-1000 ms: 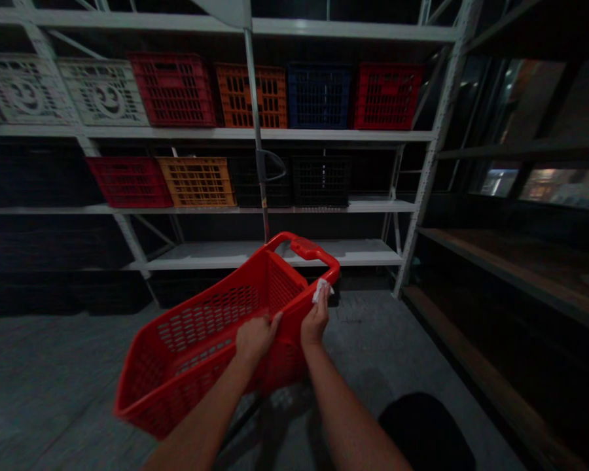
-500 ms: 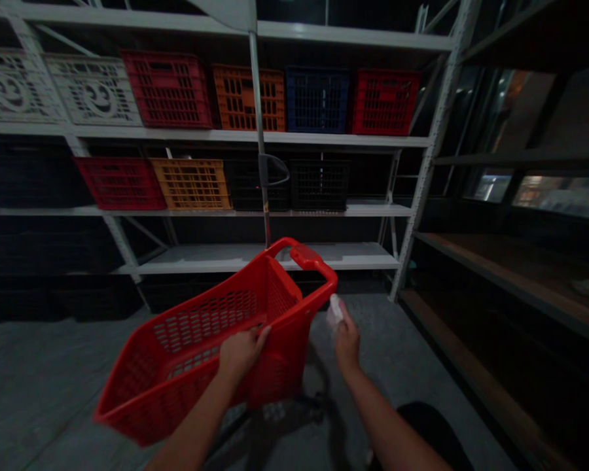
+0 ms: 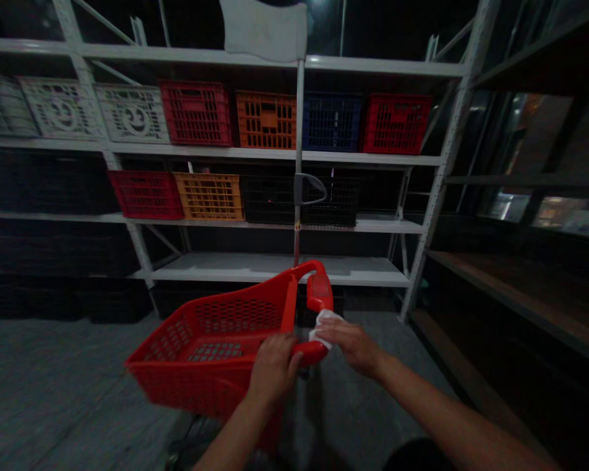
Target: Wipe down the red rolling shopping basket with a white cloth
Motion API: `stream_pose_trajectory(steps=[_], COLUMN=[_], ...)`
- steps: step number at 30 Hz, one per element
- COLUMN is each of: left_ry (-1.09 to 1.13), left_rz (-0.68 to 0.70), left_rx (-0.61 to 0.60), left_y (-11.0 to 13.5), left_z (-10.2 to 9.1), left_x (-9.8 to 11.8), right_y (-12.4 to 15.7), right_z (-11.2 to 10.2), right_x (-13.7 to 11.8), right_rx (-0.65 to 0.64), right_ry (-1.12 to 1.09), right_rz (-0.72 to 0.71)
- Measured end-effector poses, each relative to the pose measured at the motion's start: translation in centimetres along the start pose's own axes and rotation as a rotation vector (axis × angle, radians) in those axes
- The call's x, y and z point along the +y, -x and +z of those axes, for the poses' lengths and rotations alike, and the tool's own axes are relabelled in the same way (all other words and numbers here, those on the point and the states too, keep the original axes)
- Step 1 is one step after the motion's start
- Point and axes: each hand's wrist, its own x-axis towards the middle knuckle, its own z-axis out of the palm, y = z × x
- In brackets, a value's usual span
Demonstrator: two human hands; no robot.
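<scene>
A red plastic shopping cart (image 3: pixel 191 376) stands before me, its basket reaching left and its handle (image 3: pixel 320 288) on the right. My left hand (image 3: pixel 275 366) is closed over the basket's near rim, close to where the handle frame joins it. With my right hand (image 3: pixel 348 337) I press a white cloth (image 3: pixel 326 318) around the near corner of the handle; it could also be a tissue. The fingers lie over the cloth, and part of it is hidden beneath them. A tall metal pole (image 3: pixel 299 131) with a grey loop and a pale sign rises behind the handle.
White metal shelving (image 3: pixel 275 154) spans the back, holding red, orange, yellow, blue, black and white crates, such as a blue crate (image 3: pixel 331 121). Dark wooden shelves (image 3: pixel 520 288) line the right side. Grey concrete floor (image 3: pixel 53 386) surrounds the cart.
My right hand has brought the white cloth from beside the cart onto the handle corner. The cart has turned, and my left hand now grips the rim nearer the handle.
</scene>
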Motion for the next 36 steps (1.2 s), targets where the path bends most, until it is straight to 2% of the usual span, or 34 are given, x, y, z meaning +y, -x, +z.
stream_pose_trajectory(steps=[2, 5, 7, 9, 11, 13, 15, 17, 20, 22, 25, 26, 28, 30, 32, 34, 36], left_ry=[-0.032, -0.061, -0.058, -0.053, -0.053, -0.052, -0.044, -0.03, -0.004, 0.004, 0.03, 0.047, 0.064, 0.049, 0.022, -0.012, -0.071], left_rz=[-0.025, 0.001, 0.028, 0.038, 0.04, 0.044, 0.059, 0.07, 0.074, 0.084, 0.119, 0.129, 0.11, 0.062, 0.038, 0.024, -0.058], left_rx=[0.069, 0.169, 0.217, 0.247, 0.266, 0.287, 0.304, 0.311, 0.304, 0.302, 0.286, 0.276, 0.258, 0.254, 0.232, 0.17, 0.106], left_y=[-0.3, -0.2, -0.1, -0.3, -0.6, -0.8, -0.9, -0.8, -0.5, -0.4, -0.1, -0.1, 0.1, 0.3, 0.4, 0.5, 0.5], left_z=[0.5, 0.8, 0.8, 0.7, 0.6, 0.6, 0.5, 0.4, 0.4, 0.5, 0.1, -0.2, -1.2, -2.4, -3.5, -4.2, -4.5], left_x=[1.1, 0.6, 0.0, -0.4, -0.5, -0.5, -0.6, -0.7, -1.2, -1.7, -2.7, -2.9, -2.8, -1.8, 0.0, 2.0, 3.3], right_y=[-0.8, -2.7, -3.6, -3.9, -3.3, -2.2, -1.0, -0.3, -0.5, -1.6, -3.9, -4.6, -5.8, -6.3, -6.2, -5.6, -4.8], right_z=[-0.7, -1.5, -1.4, -0.8, 0.0, 0.8, 1.3, 1.3, 0.5, -0.6, -2.2, -2.5, -2.1, -1.0, 0.5, 1.7, 2.3], right_x=[-0.2, 1.5, 2.9, 3.1, 1.6, -1.1, -3.5, -4.3, -1.4, 2.2, 7.3, 8.5, 9.5, 9.0, 6.8, 3.5, 0.0], right_rx=[-0.075, -0.15, -0.165, -0.122, -0.036, 0.005, -0.017, -0.047, -0.059, -0.002, 0.168, 0.19, 0.138, 0.037, -0.009, -0.02, -0.054], right_ry=[-0.017, 0.012, 0.065, 0.096, 0.058, -0.023, -0.085, -0.095, -0.038, 0.034, 0.143, 0.164, 0.166, 0.146, 0.141, 0.146, 0.126], right_rz=[-0.088, -0.145, -0.139, -0.094, -0.029, 0.003, -0.024, -0.09, -0.114, 0.037, 0.367, 0.444, 0.516, 0.53, 0.492, 0.372, 0.193])
